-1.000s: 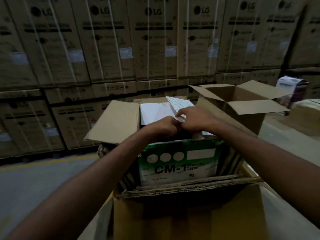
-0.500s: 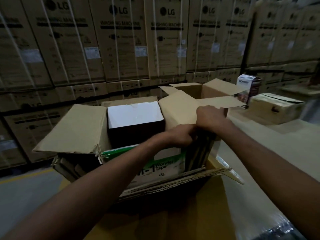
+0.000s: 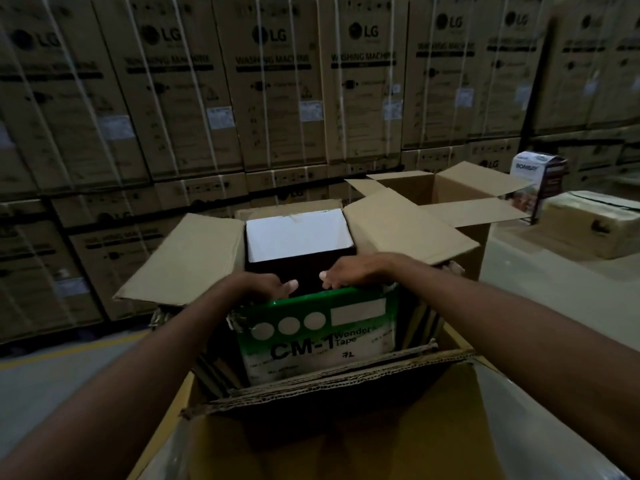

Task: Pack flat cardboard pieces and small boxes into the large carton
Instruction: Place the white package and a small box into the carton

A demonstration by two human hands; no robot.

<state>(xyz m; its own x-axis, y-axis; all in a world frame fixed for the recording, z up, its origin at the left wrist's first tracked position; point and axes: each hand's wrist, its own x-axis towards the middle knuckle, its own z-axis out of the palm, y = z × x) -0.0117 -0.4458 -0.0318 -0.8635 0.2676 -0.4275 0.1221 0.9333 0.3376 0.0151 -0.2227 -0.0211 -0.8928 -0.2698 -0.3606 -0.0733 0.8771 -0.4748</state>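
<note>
We hold the green-and-white CM-1 tape box (image 3: pixel 317 332) by its top edge, our left hand (image 3: pixel 268 285) and right hand (image 3: pixel 355 271) each closing a grip on it, fingers curled over the rim. The box stands upright inside the large carton (image 3: pixel 194 261), just below our grips. Beyond them sits a white-topped box (image 3: pixel 298 233); flat cardboard pieces (image 3: pixel 420 325) stand right of the grips.

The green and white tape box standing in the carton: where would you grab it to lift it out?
Probably by the top edge of the tape box, from above. It stands upright, wedged among flat cardboard pieces, so only that edge is free. Both the left hand and right hand rest there.
</note>
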